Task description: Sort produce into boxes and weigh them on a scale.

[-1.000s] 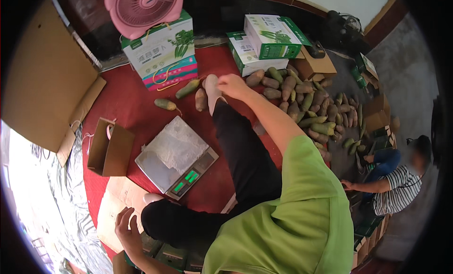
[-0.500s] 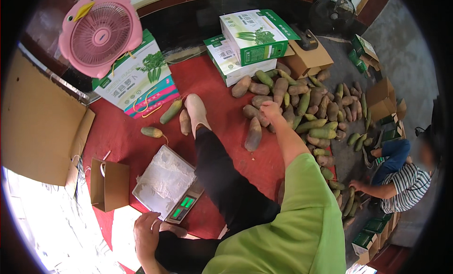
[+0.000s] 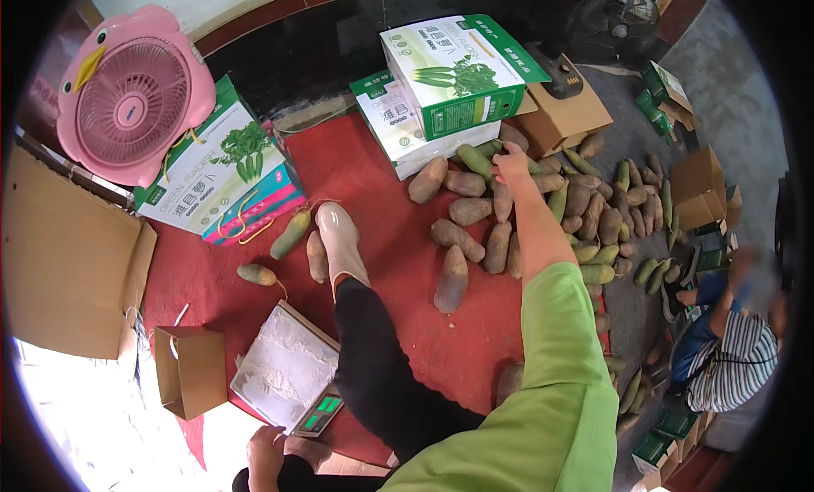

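Note:
My right hand (image 3: 511, 165) reaches into the radish pile by the stacked cartons. Its fingers bend around the upper end of a brownish, soil-coated radish (image 3: 503, 203). Green radishes (image 3: 473, 161) and dusty brown radishes (image 3: 452, 280) lie around it on the red mat. At the lower left, my left hand (image 3: 266, 454) hovers by my knee, loosely curved and empty. Just beyond it sits a flat digital scale (image 3: 288, 365) with a whitish covering on its platform and a lit green display. My booted foot (image 3: 340, 242) stands between the scale and the pile.
Printed radish cartons (image 3: 458, 77) are stacked at the back, beside a brown box (image 3: 564, 111). A pink fan (image 3: 134, 102) and another carton (image 3: 229, 166) stand far left. An open cardboard box (image 3: 191, 372) is beside the scale. Another person (image 3: 733, 365) sits at right.
My right hand has moved farther into the pile, toward the stacked cartons. My left hand has dropped slightly toward the lower edge. The view has shifted, and the other person's arm has risen.

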`<state>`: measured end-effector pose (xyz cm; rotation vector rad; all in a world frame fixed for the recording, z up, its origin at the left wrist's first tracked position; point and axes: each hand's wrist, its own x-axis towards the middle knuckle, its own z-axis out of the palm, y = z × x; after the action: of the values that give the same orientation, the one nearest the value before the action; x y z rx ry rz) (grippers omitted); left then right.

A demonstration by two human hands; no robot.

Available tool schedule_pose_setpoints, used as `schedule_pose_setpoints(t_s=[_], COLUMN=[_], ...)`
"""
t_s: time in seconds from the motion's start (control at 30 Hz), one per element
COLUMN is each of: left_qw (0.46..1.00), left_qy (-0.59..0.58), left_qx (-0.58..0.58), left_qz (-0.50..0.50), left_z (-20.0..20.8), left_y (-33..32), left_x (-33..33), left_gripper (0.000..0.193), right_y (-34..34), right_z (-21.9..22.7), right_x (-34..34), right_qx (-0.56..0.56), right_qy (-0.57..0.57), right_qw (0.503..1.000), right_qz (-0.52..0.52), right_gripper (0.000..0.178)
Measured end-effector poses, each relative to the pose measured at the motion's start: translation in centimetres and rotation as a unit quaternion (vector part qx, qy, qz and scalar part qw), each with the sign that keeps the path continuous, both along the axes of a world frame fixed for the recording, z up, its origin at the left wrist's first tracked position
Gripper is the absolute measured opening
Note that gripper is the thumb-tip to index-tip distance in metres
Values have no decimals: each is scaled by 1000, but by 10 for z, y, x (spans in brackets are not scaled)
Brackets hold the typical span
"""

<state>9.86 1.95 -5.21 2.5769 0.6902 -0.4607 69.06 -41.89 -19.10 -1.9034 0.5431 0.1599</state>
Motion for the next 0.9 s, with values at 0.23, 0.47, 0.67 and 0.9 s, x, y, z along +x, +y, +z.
schedule_pose_setpoints(t_s=[0.23,0.47,0.67,0.9], left_qw=[999,1000,999,1000], left_qy=[27,11,33,28], left_qx=[-2,-9,-2,-7], left_qz=[-17,-5,-15,8], left_z=[-1,-10,-14,-6], left_y=[0,9,9,2], left_x=[9,7,8,15], left_gripper=[16,17,16,16], right_y=[8,6,13,44], right_z=[7,7,3,-14], right_x=[52,85,86,68], right_qx=[33,173,260,399], right_qy=[-16,-30,-55,-91], right_qw=[999,983,962,902], right_qz=[-21,-47,-70,-139], right_gripper=[64,78,79,54])
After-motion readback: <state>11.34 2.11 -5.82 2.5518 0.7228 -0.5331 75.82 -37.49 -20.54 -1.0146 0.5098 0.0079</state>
